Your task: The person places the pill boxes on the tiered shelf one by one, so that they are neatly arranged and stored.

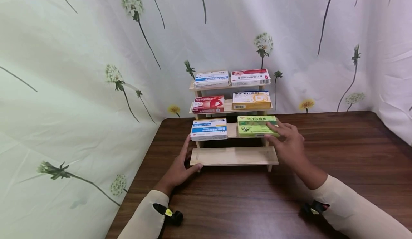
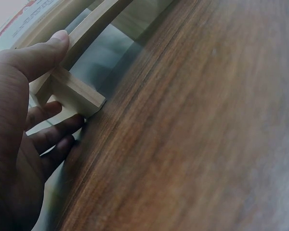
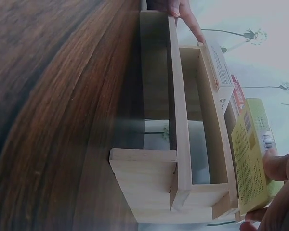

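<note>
My right hand (image 1: 291, 146) pinches the right end of a green medicine box (image 1: 255, 126) on the third step of a wooden tiered rack (image 1: 235, 156). The right wrist view shows a thumb against the printed face of this green box (image 3: 250, 159). Its side stands at the step's edge. My left hand (image 1: 180, 167) rests at the rack's left end, index finger stretched along the side. In the left wrist view, the left thumb (image 2: 58, 45) lies at the lowest step's front edge, other fingers beside the leg. A white-and-blue medicine box (image 1: 209, 129) sits near the left fingertips.
Higher on the rack are a red box (image 1: 208, 104), a yellow-and-white box (image 1: 251, 100), a white-and-blue box (image 1: 211, 79) and a white-and-red box (image 1: 250, 77). The rack stands on a brown wooden table (image 1: 238, 203), before a floral curtain (image 1: 225, 28).
</note>
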Demonstrator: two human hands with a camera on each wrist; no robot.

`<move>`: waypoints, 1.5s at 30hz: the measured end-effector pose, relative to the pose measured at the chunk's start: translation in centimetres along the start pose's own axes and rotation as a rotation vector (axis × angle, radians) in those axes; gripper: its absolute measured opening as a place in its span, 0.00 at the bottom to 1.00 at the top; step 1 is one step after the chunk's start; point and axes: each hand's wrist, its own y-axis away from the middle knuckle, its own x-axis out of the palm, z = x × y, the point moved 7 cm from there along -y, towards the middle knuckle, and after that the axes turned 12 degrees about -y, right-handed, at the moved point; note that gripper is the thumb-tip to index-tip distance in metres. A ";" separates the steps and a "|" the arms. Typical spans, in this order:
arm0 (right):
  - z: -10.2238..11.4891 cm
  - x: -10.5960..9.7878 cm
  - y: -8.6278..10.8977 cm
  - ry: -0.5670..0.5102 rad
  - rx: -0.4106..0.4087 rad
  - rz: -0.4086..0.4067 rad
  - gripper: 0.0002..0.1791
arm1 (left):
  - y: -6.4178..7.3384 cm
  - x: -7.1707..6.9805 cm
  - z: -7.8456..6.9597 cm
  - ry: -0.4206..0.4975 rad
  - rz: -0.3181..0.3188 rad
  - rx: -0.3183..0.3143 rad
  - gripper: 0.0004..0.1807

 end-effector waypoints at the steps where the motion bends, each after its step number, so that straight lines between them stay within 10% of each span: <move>1: 0.0 0.1 0.0 -0.002 0.000 0.003 0.26 | 0.0 0.0 0.0 0.003 -0.001 -0.001 0.63; 45: -2.0 2.1 -0.7 0.050 0.045 0.043 0.26 | 0.1 0.0 -0.1 -0.015 -0.001 -0.001 0.65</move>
